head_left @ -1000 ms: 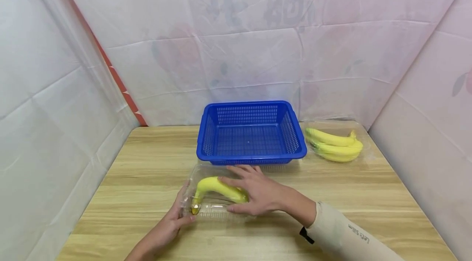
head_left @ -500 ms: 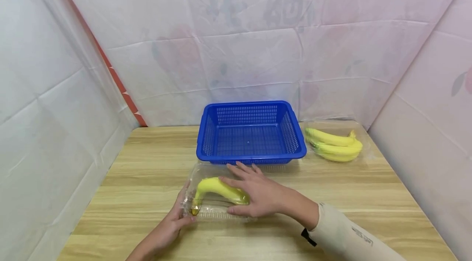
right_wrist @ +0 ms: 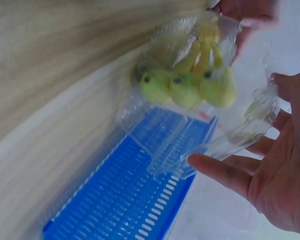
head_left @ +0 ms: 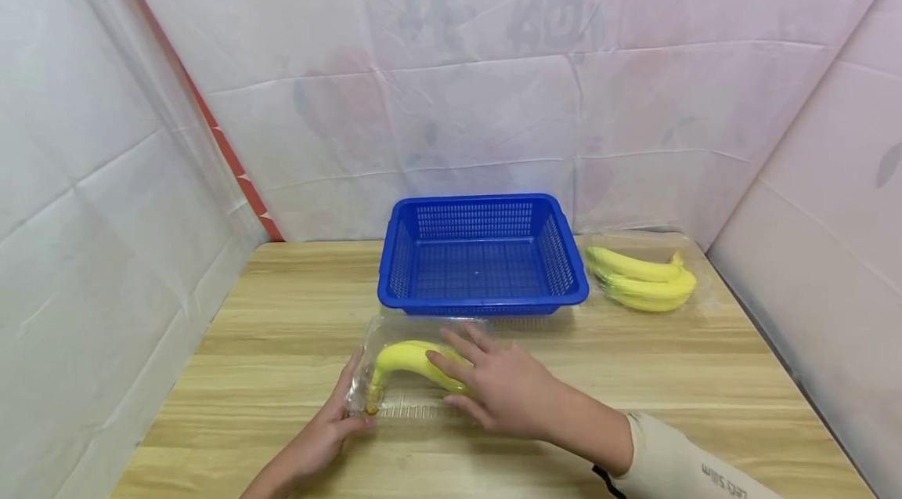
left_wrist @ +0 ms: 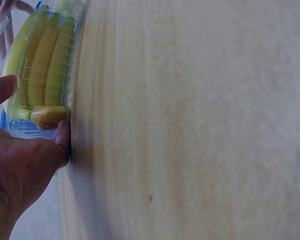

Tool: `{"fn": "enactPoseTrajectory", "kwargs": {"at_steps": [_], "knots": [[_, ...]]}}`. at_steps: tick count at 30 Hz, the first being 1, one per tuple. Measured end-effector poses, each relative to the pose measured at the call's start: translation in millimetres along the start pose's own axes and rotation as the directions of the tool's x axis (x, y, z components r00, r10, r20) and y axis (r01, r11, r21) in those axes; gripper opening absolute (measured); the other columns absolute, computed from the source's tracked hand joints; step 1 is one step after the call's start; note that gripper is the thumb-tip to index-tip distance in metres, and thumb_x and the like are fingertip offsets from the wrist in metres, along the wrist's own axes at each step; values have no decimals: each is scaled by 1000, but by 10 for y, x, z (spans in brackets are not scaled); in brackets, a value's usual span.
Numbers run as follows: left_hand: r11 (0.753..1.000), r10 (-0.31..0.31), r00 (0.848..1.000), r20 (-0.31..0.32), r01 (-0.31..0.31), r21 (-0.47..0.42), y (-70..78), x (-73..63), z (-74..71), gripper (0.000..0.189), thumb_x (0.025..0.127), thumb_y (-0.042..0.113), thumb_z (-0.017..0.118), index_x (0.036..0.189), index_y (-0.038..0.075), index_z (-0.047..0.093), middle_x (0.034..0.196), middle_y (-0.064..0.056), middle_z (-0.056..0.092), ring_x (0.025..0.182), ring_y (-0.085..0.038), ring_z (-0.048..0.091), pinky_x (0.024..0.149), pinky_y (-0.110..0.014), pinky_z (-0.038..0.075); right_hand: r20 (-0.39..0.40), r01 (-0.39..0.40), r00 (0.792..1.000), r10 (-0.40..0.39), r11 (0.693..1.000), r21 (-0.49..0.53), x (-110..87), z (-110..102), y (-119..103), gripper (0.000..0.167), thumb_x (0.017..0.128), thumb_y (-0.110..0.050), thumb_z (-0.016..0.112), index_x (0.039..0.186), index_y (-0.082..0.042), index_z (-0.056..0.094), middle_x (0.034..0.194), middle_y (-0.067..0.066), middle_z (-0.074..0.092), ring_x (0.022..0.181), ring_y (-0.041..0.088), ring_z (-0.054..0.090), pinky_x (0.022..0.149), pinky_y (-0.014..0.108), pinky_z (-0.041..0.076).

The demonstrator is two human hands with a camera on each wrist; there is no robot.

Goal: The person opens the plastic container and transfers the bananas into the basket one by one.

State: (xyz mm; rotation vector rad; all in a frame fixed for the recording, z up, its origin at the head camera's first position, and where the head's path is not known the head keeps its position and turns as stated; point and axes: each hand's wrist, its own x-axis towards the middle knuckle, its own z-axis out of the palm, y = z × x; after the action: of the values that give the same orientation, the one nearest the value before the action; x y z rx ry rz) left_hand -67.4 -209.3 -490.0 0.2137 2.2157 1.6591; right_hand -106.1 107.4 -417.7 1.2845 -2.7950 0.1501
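A clear plastic box [head_left: 412, 410] with a bunch of yellow bananas [head_left: 409, 358] inside lies on the table in front of the blue basket. My left hand [head_left: 331, 417] grips its left end, thumb on the near side; the left wrist view shows the brown banana stem [left_wrist: 49, 116] close to the fingers. Over the right end is my right hand [head_left: 503, 385], its fingers spread and fairly straight against the plastic. In the right wrist view, the clear lid [right_wrist: 235, 142] stretches between the thumb and fingers of that hand, beside the green banana tips [right_wrist: 185, 90].
Behind the box stands the blue mesh basket [head_left: 482, 301], nothing in it. To its right, a second clear box [head_left: 694, 252] holds more bananas [head_left: 648, 291]. White patterned sheets [head_left: 479, 115] enclose the wooden table [head_left: 282, 327] at the back and sides.
My right hand has shifted slightly right and toward me, uncovering more of the bananas. The left hand keeps its place on the box's left end.
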Motion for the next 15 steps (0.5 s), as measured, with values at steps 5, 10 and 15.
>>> {"fn": "enactPoseTrajectory", "kwargs": {"at_steps": [5,10,15], "knots": [[1000,10,1000,4,-10,-7,-5,8,1,112,94,8,67,173,23,-11,179,-22,-15,164,-50,0,126,-57,5,-65,13,998,-20,994,-108,-27,33,-58,55,109,-52,53,160,-32,50,168,9,49,150,36,54,46,23,45],[1000,18,1000,9,-18,-7,-20,4,-8,111,94,8,66,173,25,-10,179,-22,-15,164,-51,-2,125,-59,3,-178,-24,984,-8,984,-174,-55,33,-102,52,105,-46,64,154,-30,58,156,8,62,136,31,67,49,29,53],[1000,18,1000,11,-18,-9,-27,5,-17,111,94,8,66,173,26,-11,179,-21,-15,165,-50,-4,126,-57,2,-244,-110,967,73,984,-141,-68,48,-162,49,103,-44,70,149,-30,62,151,8,66,132,30,70,42,27,43]]}}
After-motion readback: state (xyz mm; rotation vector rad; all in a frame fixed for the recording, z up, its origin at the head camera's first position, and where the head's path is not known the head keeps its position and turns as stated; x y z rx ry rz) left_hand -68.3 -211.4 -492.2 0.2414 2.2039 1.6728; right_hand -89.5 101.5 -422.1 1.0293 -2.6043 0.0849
